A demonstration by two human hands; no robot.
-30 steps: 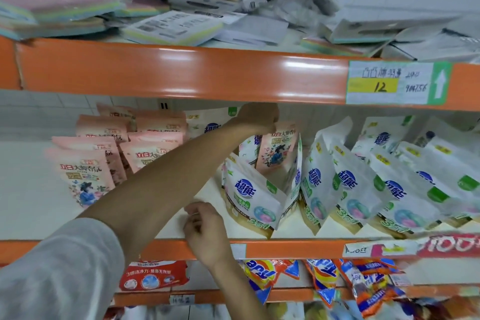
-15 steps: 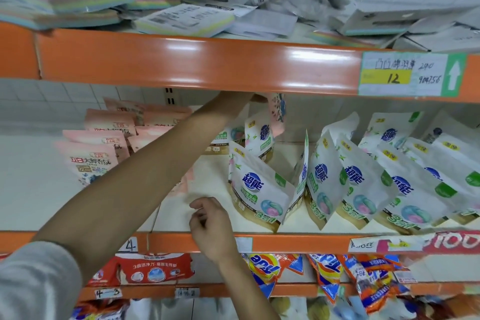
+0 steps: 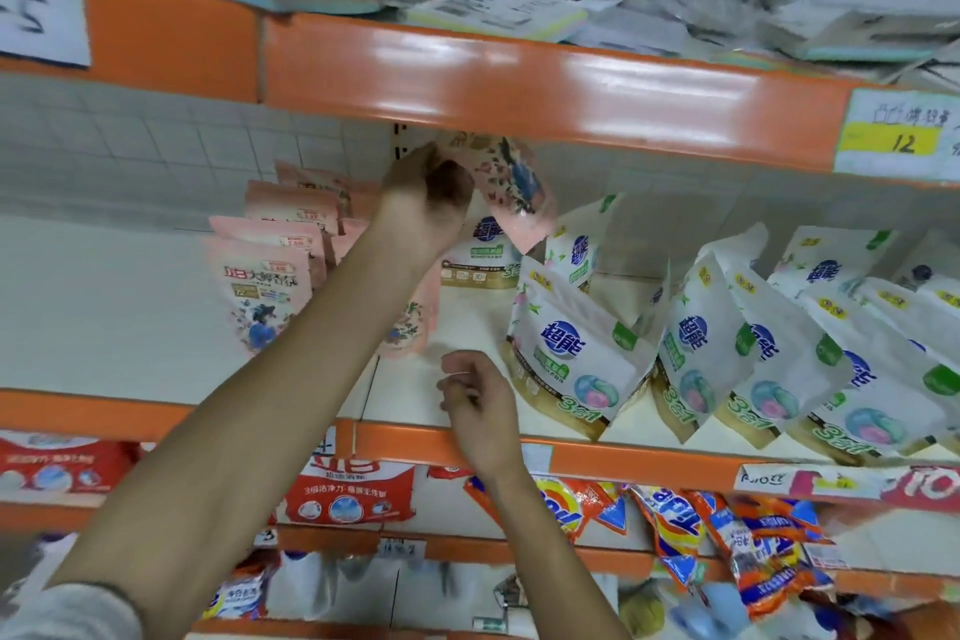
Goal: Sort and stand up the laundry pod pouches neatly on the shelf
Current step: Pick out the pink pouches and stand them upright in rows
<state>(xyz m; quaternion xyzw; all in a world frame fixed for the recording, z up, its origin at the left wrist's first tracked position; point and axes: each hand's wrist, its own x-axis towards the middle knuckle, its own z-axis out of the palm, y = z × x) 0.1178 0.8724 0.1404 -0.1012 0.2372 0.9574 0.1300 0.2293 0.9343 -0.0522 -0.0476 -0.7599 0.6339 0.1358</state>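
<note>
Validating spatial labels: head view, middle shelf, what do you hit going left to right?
standing pink pouches → left hand → raised pink pouch gripped by that hand → front white pouch → leaning white pouches. The right hand is left out because it overlaps in the middle.

Pink floral pouch (image 3: 511, 187); orange shelf (image 3: 649, 463).

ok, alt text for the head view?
Left hand holds a pink pouch above the shelf, between standing pink pouches at left and leaning white pouches at right. Right hand, fingers curled, hangs near the shelf's front edge.
</note>
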